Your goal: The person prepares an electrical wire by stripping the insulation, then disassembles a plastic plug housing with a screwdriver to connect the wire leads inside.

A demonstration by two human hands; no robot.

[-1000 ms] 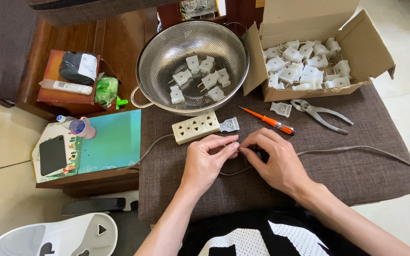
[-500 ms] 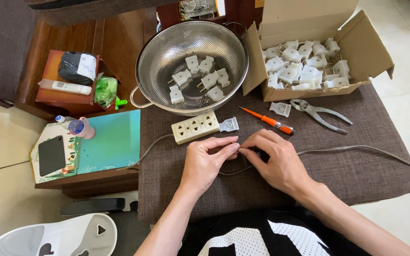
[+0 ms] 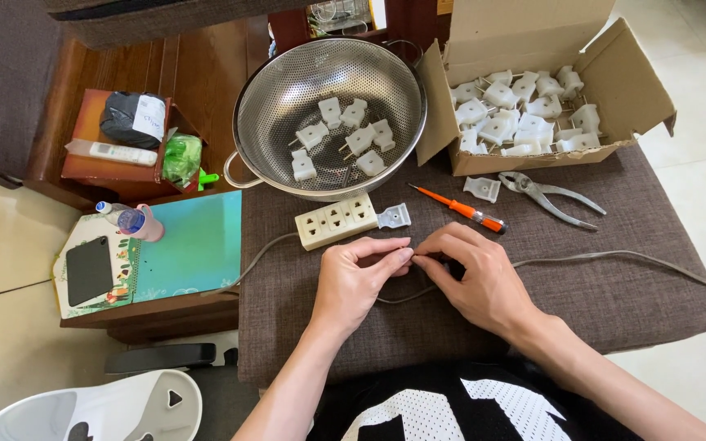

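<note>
Fingertips of the left hand point(image 3: 359, 282) and the right hand point(image 3: 475, 278) are pinched together on the end of the grey cable point(image 3: 614, 258), near the middle of the brown cushioned surface point(image 3: 288, 327); both hands are closed on it, though the exact point of hold is hidden between the fingers. The cable is run off to the right edge of the surface and hangs past it, so a tug or its own weight could, as judged here, draw the end out of the pinch. The cream socket strip point(image 3: 337, 220) lies just beyond the left hand, with a small grey plug half point(image 3: 394, 216) touching its end; this piece could be knocked aside by a knuckle. The orange screwdriver point(image 3: 461, 209) lies just beyond the right hand and could be rolled. The pliers point(image 3: 553, 194) and a loose white plug part point(image 3: 482, 189) lie further back, before the cardboard box point(image 3: 614, 90) of white plugs. The steel colander point(image 3: 328, 114) overhangs the far left corner. Open room is found along the near edge and toward the near right corner; the far edge is crowded.
</note>
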